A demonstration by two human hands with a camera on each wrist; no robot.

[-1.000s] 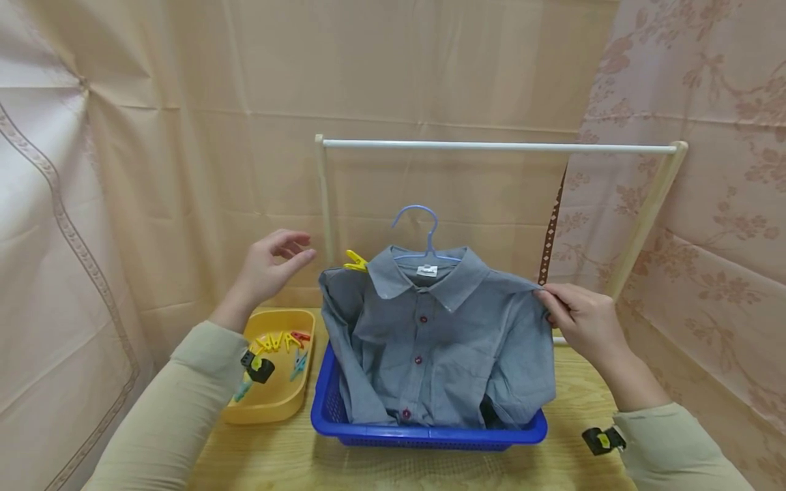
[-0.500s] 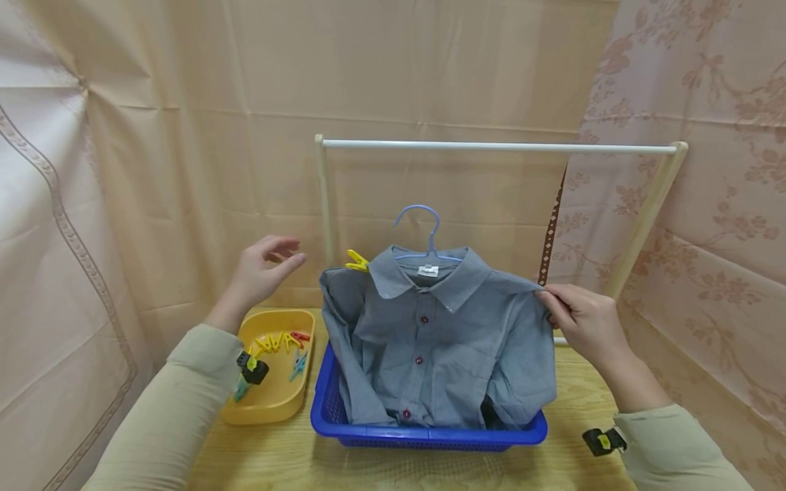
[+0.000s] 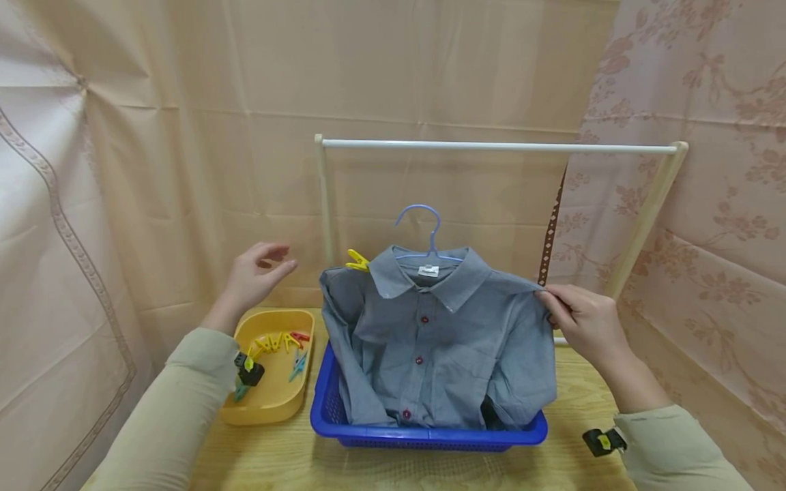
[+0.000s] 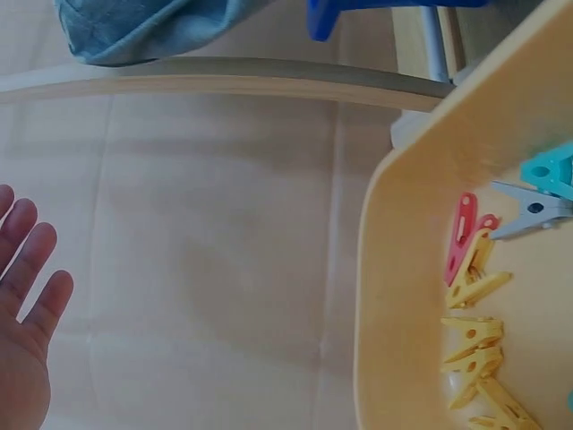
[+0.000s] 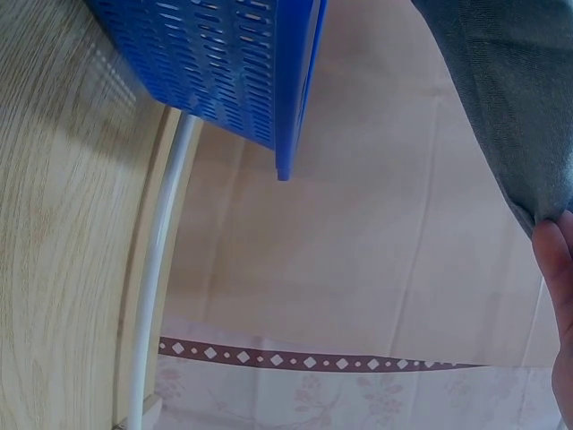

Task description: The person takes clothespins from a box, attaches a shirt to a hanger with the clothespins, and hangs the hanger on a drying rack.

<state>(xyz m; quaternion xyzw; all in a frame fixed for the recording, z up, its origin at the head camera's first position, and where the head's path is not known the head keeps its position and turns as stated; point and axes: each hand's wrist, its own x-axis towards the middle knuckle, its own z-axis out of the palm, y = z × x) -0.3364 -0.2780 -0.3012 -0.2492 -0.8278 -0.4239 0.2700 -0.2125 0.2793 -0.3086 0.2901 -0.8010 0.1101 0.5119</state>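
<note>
A grey button-up shirt (image 3: 454, 334) hangs on a light blue hanger (image 3: 432, 235), its lower part down in a blue plastic basket (image 3: 430, 436). At its shoulder on the left side of the head view, a yellow clothespin (image 3: 357, 260) is clipped on. My right hand (image 3: 583, 320) pinches the opposite shoulder between thumb and fingers, which the right wrist view also shows. My left hand (image 3: 254, 276) is raised with relaxed fingers, apart from the shirt and holding nothing. Below it stands a yellow tray (image 3: 270, 406) with yellow, red and blue-green clothespins (image 4: 474, 336).
Behind the basket stands a rack with a white horizontal bar (image 3: 491, 146) and wooden posts (image 3: 647, 218). Everything rests on a light wooden table (image 3: 571, 436). Beige curtains (image 3: 430, 68) close off the back and sides.
My left hand has drawn leftward and slightly down, away from the yellow clothespin on the shirt. My right hand keeps its pinch on the shoulder, and the hanger hook has shifted slightly right.
</note>
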